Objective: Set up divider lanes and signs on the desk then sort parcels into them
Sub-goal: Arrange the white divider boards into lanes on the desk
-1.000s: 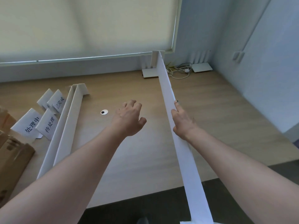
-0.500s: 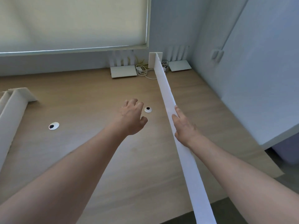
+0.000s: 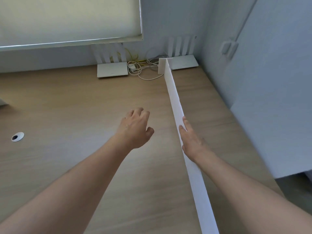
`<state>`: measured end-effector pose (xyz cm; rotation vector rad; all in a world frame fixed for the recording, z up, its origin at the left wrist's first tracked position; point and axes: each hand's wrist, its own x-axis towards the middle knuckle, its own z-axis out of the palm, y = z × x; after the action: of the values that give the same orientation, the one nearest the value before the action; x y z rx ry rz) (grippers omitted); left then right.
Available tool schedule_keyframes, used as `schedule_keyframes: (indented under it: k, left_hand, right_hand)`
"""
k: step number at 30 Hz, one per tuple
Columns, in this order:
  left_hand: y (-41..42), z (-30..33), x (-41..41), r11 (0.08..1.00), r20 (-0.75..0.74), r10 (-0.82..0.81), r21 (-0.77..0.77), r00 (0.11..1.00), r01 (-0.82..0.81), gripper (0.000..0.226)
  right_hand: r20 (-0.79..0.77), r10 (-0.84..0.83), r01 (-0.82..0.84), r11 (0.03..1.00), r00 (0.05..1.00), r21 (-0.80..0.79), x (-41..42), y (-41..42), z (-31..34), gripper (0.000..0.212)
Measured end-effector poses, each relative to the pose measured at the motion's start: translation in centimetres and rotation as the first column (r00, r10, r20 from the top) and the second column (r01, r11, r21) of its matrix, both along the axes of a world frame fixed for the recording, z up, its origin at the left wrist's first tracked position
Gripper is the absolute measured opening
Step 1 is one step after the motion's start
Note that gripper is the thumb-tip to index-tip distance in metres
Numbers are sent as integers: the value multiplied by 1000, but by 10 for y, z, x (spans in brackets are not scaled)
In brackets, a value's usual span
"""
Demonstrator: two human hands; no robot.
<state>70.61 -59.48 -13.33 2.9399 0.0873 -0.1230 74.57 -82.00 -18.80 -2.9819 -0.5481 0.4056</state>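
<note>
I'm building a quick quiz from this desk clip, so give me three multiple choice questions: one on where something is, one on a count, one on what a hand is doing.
1. Where does the white divider strip run?
A. along the window
B. from the desk's back edge toward the person
C. flat on the floor

2. How many white routers stand at the back of the desk?
A. one
B. two
C. four

3. What is the left hand doing?
A. hovering, holding nothing
B. gripping the strip
C. pinching a cable

Answers:
B, its far end stands by the cables.
B, left router, right router.
A, only the right hand lies against the strip.
</note>
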Motion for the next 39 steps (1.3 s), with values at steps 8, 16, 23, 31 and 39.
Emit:
schedule_keyframes:
  k: [8,16,23,31,39]
  left_hand:
    - [-48,-39,27,998,-44,68,-11,997,-68,54]
    - [-55,-57,31,991,-87,137,8,987,-137,53]
    - [-57,-64,32,985,-95,173,8,980,-173,52]
    - [-60,-59,33,983,-86,181,-13,980,-183,49]
    - [-52,-26,7,979,-84,199,-13,976,-201,49]
  right_hand:
    - [-65,19,-21,1000,998,-22,43,-37,-49,61]
    - [-75,64,-67,997,995,-30,63,-40,-65,44]
    - [-76,102,-106,993,992,-59,66,-43,-72,39]
    - [-58,111,-116,990,992,-78,63,-44,-57,53]
    - [78,115,-111,992,990,-62,53,-28,-10,51]
